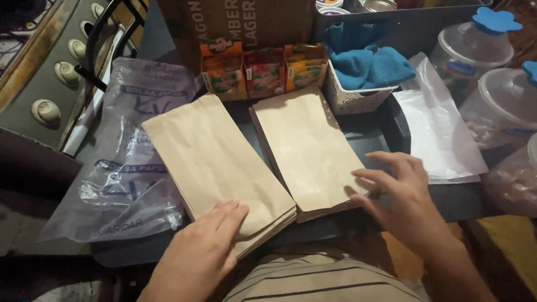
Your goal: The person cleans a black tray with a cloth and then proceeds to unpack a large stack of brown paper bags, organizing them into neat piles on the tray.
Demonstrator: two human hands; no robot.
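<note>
Two stacks of flat brown paper bags lie side by side on a dark tray (391, 120). My left hand (200, 251) rests palm down on the near corner of the left stack (212, 159), fingers together. My right hand (400, 193) touches the near right corner of the right stack (305, 145), fingers spread and fingertips on the top bag. Neither hand grips anything.
An empty clear plastic wrapper (126, 168) lies left of the stacks. Behind them stand three small colourful boxes (263, 70) and a white basket (355, 98) with a blue cloth (369, 64). White sheets (439, 131) and lidded plastic jars (475, 53) sit right. Stove knobs (47, 112) are far left.
</note>
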